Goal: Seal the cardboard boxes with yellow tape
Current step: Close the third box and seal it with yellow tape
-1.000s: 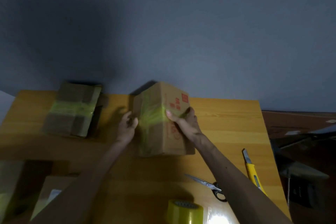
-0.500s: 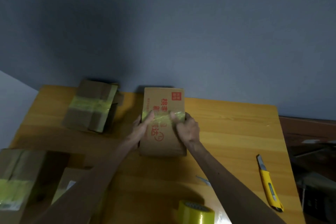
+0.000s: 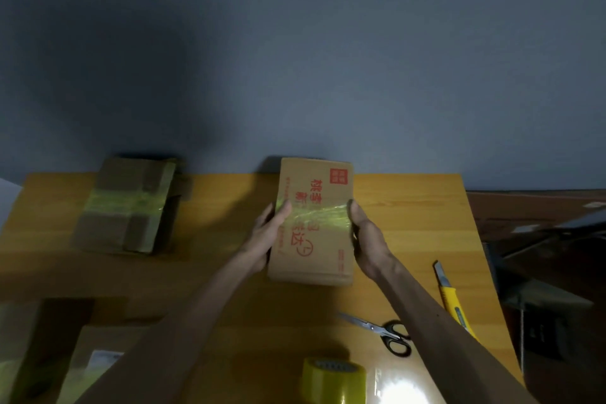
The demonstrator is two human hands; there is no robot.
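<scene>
Head view, looking down: found the cardboard box (image 3: 311, 233) lying flat on the table (image 3: 410, 207), towards its far edge, long axis pointing away from the body. Saw it clasped from both flanks: left hand (image 3: 265, 236) against the left wall with thumb laid over the top onto the yellow tape band (image 3: 316, 218), right hand (image 3: 367, 239) cupped on the right wall, thumb at the band's other end. Saw the band running crosswise to that axis, straight between the thumbs. Judged neither hand nearer, the box sitting centred between them. Noted the tape roll (image 3: 333, 380) near the body, closer to the right arm, scissors (image 3: 383, 333) beside it. Probably called next for smoothing the band's ends down the side walls.
</scene>
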